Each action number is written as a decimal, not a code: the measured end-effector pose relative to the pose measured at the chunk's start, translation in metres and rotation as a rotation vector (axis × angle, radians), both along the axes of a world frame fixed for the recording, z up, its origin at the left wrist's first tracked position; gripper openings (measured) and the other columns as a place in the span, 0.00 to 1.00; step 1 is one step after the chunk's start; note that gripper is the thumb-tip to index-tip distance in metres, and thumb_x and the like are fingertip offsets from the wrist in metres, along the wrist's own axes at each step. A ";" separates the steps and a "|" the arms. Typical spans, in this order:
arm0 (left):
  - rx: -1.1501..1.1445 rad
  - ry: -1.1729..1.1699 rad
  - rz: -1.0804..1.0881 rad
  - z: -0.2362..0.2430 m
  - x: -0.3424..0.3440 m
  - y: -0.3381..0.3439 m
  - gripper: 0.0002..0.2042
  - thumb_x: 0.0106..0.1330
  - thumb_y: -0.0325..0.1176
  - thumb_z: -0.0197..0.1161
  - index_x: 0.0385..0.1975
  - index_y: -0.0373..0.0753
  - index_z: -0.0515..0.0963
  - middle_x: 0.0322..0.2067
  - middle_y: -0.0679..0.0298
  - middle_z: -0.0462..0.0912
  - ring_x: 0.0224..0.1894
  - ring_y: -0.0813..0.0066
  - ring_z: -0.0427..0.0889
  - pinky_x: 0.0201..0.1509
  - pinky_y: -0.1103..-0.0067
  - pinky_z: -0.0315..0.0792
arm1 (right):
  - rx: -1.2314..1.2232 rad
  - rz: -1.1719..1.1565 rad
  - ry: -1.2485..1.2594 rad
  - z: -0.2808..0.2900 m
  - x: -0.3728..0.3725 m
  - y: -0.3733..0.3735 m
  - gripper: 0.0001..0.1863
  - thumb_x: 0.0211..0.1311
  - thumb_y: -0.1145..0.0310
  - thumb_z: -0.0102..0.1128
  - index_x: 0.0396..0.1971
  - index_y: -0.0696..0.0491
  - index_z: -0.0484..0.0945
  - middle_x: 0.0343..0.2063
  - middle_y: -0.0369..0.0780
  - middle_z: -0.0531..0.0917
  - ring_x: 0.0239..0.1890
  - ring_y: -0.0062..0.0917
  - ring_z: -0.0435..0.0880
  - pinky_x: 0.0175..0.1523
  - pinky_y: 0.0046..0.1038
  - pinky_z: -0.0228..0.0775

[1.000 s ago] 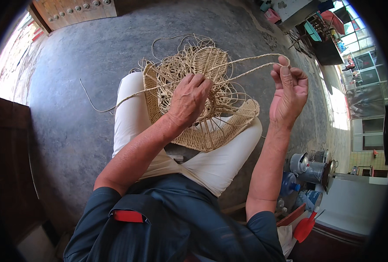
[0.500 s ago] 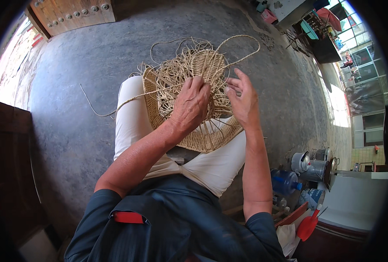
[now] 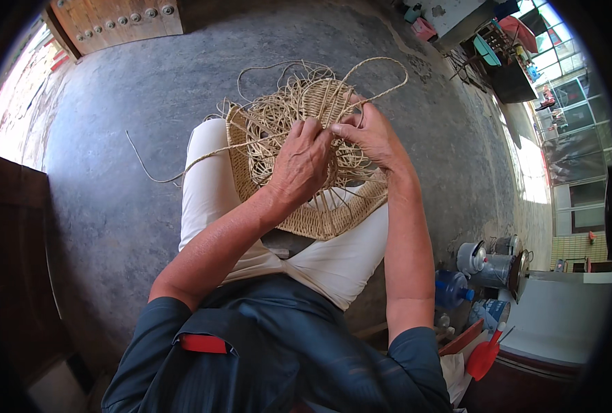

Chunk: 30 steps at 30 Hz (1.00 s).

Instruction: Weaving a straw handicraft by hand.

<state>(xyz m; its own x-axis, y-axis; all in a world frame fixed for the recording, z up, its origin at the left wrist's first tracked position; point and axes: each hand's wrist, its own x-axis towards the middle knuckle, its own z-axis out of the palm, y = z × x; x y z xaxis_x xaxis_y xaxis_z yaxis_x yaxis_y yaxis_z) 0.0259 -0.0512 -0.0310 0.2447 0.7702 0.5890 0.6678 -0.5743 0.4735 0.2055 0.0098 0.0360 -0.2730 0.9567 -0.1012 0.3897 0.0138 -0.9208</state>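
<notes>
A curved woven band point(image 3: 306, 220) of tan cord lies across my white-trousered thighs. Within its curve sits a tangle of loose strands point(image 3: 271, 113) with a rounded woven piece point(image 3: 320, 93) at the back. My left hand point(image 3: 301, 162) has its fingers curled on the weaving and cord at the centre, knuckles up; the exact grip is partly hidden. My right hand point(image 3: 371, 138) pinches the twisted cord point(image 3: 220, 150) just beside the left fingertips. A long loop of that cord point(image 3: 402, 72) rises behind the right hand, and a thin end trails out over my left leg.
Grey concrete floor point(image 3: 106, 103) surrounds me. A studded wooden door point(image 3: 123, 27) stands at the far left, dark wood point(image 3: 10, 241) nearer. On the right are pots point(image 3: 492, 268), a blue water jug point(image 3: 452, 289), a red plastic scoop point(image 3: 483, 358), a white counter and cluttered dark furniture point(image 3: 505, 69).
My right hand has come down and left from holding the loop out at the upper right to the centre, closing beside my left hand. The loop has slackened and shifted left.
</notes>
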 end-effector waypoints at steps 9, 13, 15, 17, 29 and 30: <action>-0.032 -0.091 -0.015 -0.006 -0.001 0.000 0.09 0.68 0.25 0.66 0.46 0.34 0.78 0.46 0.51 0.74 0.51 0.48 0.75 0.59 0.59 0.72 | 0.148 -0.153 -0.226 -0.006 -0.003 -0.020 0.32 0.63 0.70 0.75 0.65 0.61 0.74 0.35 0.39 0.90 0.38 0.24 0.90 0.48 0.30 0.81; -0.037 -0.109 -0.023 -0.005 -0.001 0.000 0.09 0.68 0.26 0.66 0.45 0.34 0.78 0.46 0.52 0.75 0.51 0.48 0.75 0.58 0.59 0.73 | 0.340 -0.355 -0.347 -0.014 -0.020 -0.032 0.28 0.64 0.66 0.70 0.63 0.56 0.75 0.28 0.38 0.89 0.35 0.33 0.91 0.48 0.38 0.81; -0.042 -0.106 -0.019 -0.005 -0.002 0.000 0.09 0.68 0.25 0.66 0.46 0.34 0.79 0.45 0.52 0.75 0.51 0.48 0.75 0.58 0.59 0.73 | 0.380 -0.407 -0.445 -0.010 -0.031 -0.045 0.27 0.64 0.68 0.69 0.63 0.55 0.75 0.26 0.37 0.88 0.33 0.34 0.91 0.48 0.39 0.81; -0.011 -0.109 -0.022 -0.005 -0.004 0.001 0.08 0.66 0.25 0.65 0.42 0.34 0.77 0.45 0.51 0.74 0.51 0.48 0.75 0.58 0.60 0.72 | 0.419 -0.458 -0.542 -0.013 -0.035 -0.056 0.27 0.64 0.69 0.68 0.62 0.54 0.74 0.24 0.37 0.87 0.32 0.36 0.90 0.48 0.40 0.81; 0.028 -0.076 -0.112 -0.003 -0.010 0.000 0.11 0.72 0.26 0.64 0.51 0.35 0.81 0.49 0.56 0.79 0.53 0.54 0.78 0.62 0.63 0.74 | 0.089 -0.470 0.963 -0.045 0.028 -0.103 0.18 0.67 0.78 0.57 0.55 0.54 0.71 0.24 0.29 0.72 0.29 0.20 0.76 0.57 0.37 0.79; 0.070 -0.056 -0.179 -0.001 -0.008 0.000 0.12 0.72 0.27 0.64 0.52 0.35 0.81 0.51 0.56 0.80 0.54 0.54 0.79 0.62 0.64 0.74 | 0.096 -0.477 0.966 -0.044 0.049 -0.105 0.18 0.67 0.78 0.57 0.55 0.54 0.71 0.24 0.29 0.72 0.29 0.20 0.76 0.57 0.37 0.79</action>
<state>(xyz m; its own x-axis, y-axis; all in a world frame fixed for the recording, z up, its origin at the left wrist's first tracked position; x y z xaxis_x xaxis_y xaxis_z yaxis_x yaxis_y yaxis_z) 0.0174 -0.0515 -0.0321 0.3394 0.6741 0.6561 0.5258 -0.7143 0.4619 0.2547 -0.0954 -0.0078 0.2056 0.9779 0.0384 -0.5162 0.1417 -0.8447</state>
